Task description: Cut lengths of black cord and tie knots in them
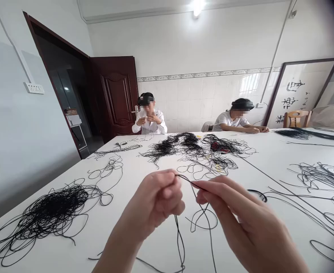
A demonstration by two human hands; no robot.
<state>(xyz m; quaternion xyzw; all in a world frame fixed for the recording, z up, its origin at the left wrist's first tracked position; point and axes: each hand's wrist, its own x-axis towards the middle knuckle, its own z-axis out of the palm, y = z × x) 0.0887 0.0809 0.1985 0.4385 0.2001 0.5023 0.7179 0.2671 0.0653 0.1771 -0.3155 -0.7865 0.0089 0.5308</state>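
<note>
Both of my hands are raised over the white table, working on a thin black cord point(194, 191). My left hand point(163, 193) is closed, with thumb and forefinger pinching the cord and the other fingers curled. Close by on the right, my right hand point(235, 206) pinches the same cord between thumb and fingertips. A short stretch of it spans the gap between the two pinches. Strands hang below both hands, and a loose loop lies on the table behind them. Whether a knot sits inside the left fingers is hidden.
A big tangle of black cord point(56, 206) lies at left. More cord heaps point(167, 146) spread across the table's far middle, with scissors point(120, 144) nearby. Other strands point(323, 176) lie at right. Two co-workers point(150, 117) point(235, 117) sit across the table; another person is partly visible at far right.
</note>
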